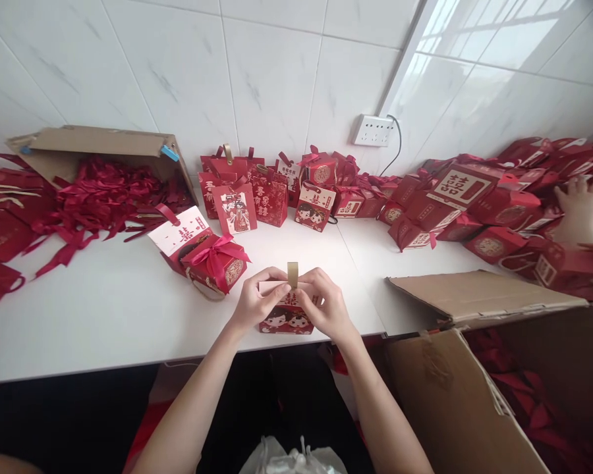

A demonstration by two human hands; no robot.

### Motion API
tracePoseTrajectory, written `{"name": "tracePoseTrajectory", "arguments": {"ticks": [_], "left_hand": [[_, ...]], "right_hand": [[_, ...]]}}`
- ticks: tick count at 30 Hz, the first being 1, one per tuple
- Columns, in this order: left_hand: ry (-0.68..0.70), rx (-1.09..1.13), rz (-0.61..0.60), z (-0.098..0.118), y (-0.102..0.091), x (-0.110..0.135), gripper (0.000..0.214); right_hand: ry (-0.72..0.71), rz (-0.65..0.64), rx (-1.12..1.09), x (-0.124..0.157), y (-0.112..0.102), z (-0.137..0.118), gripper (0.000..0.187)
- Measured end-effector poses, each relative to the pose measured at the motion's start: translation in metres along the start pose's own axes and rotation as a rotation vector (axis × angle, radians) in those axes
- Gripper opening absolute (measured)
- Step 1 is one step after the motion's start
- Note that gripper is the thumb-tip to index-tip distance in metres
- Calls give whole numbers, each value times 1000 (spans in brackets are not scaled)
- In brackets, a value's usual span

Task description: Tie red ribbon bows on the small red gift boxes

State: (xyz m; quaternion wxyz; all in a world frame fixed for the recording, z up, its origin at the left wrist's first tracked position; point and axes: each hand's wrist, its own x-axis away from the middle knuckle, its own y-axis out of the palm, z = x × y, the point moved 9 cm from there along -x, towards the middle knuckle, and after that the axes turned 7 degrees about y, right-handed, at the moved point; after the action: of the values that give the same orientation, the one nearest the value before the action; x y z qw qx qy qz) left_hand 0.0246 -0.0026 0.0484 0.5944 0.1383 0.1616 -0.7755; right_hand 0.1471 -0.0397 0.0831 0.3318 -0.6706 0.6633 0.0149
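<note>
At the table's front edge stands a red and pale-pink gift box [286, 321] printed with two cartoon faces. My left hand [263, 297] pinches the left part of its top, thumb in front and fingers behind. On the right side of the same top, my right hand [325, 301] grips in a like way. Between my thumbs a gold strap [292, 274] sticks up from the box. To the left lie a pale-topped box [182, 232] and a red box with a ribbon bow [221, 258], touching each other.
Several gift boxes [263, 197] line the wall. A cardboard box of red ribbons [113, 141] lies at left. At right are a heap of red boxes [494, 204], another person's hand [579, 207] and an open carton [429, 375]. A power strip [373, 131] hangs on the wall.
</note>
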Motion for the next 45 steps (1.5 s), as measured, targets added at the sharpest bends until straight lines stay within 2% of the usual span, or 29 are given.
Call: {"name": "tracePoseTrajectory", "arguments": {"ticks": [6,14,17,19,22,23,25,29,34,42,45], "left_hand": [[-23,-50,-2,3,0,0,23],[-19,-10,-122,-4,3,-2,25],[-10,-3,-166,-13,0,8,37],[-49,-5,-204,-22,-2,18,52],[-153,-59,-283,-35,-1,37,64],[-190,-87,-282,-37,-3,42,65],[-259,-107,-231,-38,-7,49,67],[-390,19,-137,-32,-8,59,50],[-432,63,-144,-21,-1,60,41],[-415,52,-187,-20,4,63,48],[-401,86,-150,-20,1,62,53]], "right_hand": [[31,-3,-25,-3,0,2,7],[77,-76,-59,-2,0,5,18],[105,-66,-77,4,1,9,27],[139,-31,-97,7,1,15,36],[237,123,-144,8,-10,30,22],[294,186,-173,9,-15,38,17],[431,283,-260,11,-22,55,19],[625,298,-532,14,-17,79,29],[662,275,-665,17,-16,81,33],[673,246,-701,19,-22,71,30],[658,255,-724,19,-23,68,29]]}}
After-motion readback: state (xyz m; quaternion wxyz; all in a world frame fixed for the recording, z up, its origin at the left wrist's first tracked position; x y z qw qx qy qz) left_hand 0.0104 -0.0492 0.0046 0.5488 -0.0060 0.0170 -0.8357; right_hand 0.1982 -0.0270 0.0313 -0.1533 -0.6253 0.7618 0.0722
